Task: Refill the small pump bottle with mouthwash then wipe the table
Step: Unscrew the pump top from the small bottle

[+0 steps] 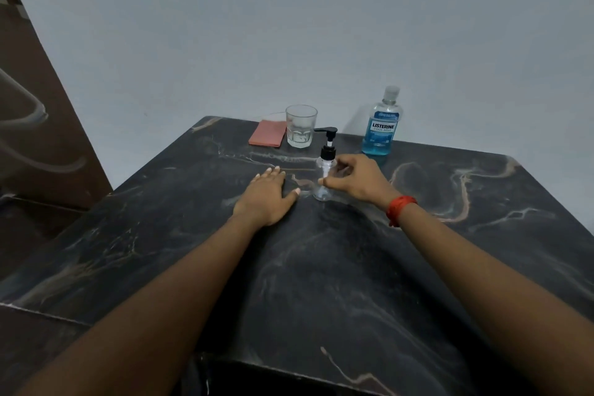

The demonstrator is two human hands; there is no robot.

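A small clear pump bottle (324, 167) with a black pump head stands upright near the middle of the dark marble table (321, 267). My right hand (356, 180) curls round its body from the right, thumb and fingers on the clear plastic. My left hand (266, 196) lies flat on the table just left of the bottle, fingers straight, not touching it. Behind, at the table's far edge, stands a mouthwash bottle (382, 125) with blue liquid and a clear cap. A folded pink cloth (268, 137) lies at the far edge to the left.
An empty drinking glass (301, 126) stands between the cloth and the pump bottle. A plain grey wall rises behind the table. A brown door or panel (38, 125) is at the far left. The table's left edge drops to a lower dark surface.
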